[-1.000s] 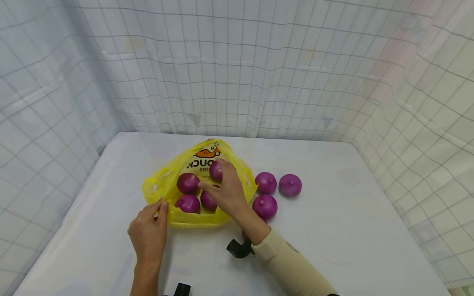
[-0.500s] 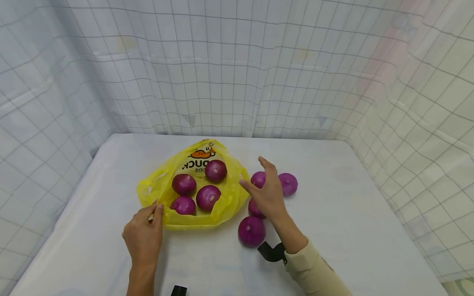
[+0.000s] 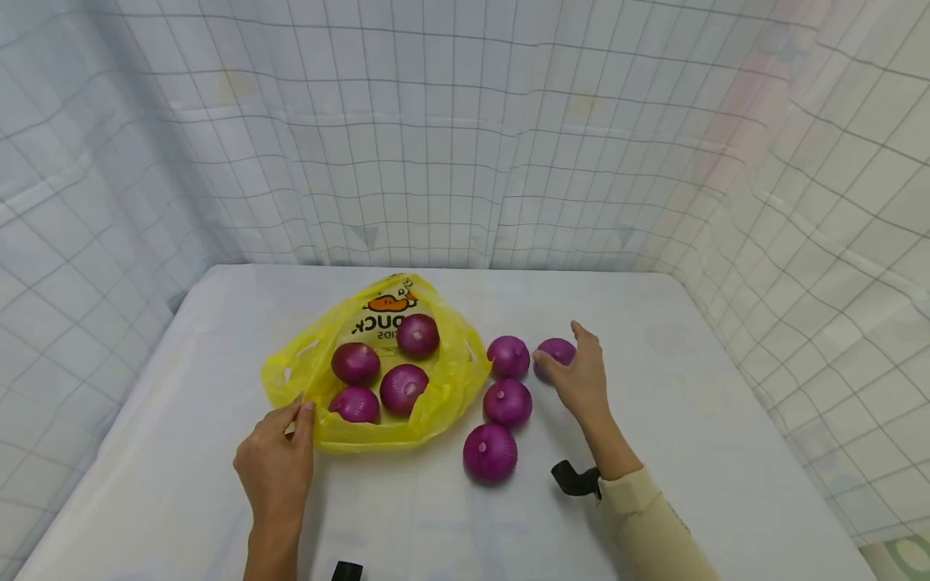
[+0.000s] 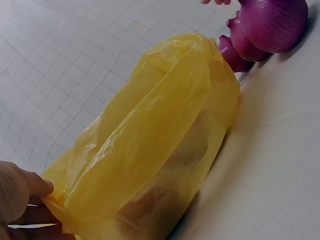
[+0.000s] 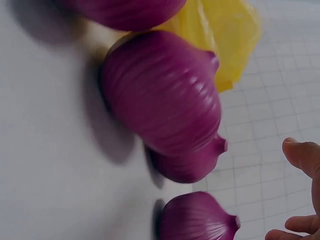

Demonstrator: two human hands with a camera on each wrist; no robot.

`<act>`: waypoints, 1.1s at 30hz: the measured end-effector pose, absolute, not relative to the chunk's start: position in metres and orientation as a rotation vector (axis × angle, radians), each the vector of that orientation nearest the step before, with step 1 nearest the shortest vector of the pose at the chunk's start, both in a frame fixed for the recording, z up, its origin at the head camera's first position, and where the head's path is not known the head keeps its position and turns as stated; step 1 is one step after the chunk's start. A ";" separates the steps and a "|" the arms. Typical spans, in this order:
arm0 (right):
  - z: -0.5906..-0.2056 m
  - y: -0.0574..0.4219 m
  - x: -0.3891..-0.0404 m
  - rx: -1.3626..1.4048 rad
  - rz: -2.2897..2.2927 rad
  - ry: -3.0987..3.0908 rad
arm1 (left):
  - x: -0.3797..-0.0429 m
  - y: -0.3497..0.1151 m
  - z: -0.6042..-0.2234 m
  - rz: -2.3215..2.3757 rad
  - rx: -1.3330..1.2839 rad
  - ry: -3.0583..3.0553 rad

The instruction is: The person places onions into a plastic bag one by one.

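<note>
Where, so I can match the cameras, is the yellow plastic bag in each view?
Head: the yellow plastic bag, left of centre.
Left wrist: bag central, reaching the bottom edge.
Right wrist: bag at top, right of centre.
Shared landmark: round purple onions outside it.

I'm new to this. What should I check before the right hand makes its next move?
Left hand pinching the edge of the yellow plastic bag: ok.
Bag mouth open: ok; four red onions show inside.
Right hand free: ok; it holds nothing.
Rightmost red onion gripped: not ok; the hand isn't closed on it.
Right hand touching that onion: cannot tell.
Low path to the bag clear: not ok, it seems; three other red onions stand in a row beside it.
</note>
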State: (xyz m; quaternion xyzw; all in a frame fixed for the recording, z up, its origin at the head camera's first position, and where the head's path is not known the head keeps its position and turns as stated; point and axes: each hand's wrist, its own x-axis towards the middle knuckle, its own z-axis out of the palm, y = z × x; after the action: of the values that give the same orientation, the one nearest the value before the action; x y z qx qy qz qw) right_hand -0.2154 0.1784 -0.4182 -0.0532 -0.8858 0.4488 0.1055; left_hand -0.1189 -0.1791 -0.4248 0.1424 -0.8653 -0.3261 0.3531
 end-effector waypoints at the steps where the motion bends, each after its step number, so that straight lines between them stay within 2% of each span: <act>1: -0.422 0.182 -0.218 -0.173 1.310 -2.626 | -0.119 -0.179 -0.425 -0.839 0.369 -2.238; 10: -0.445 0.199 -0.233 -0.247 1.188 -2.764 | -0.119 -0.178 -0.422 -0.843 0.363 -2.239; 33: -0.459 0.199 -0.242 -0.205 1.091 -2.872 | -0.119 -0.179 -0.421 -0.810 0.372 -2.255</act>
State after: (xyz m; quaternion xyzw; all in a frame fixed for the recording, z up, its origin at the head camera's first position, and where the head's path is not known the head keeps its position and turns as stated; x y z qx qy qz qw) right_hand -0.2416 0.1990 -0.4589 -0.0665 -0.9323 0.3542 0.0315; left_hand -0.1189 -0.1786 -0.4210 0.1438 -0.8709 -0.3128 0.3507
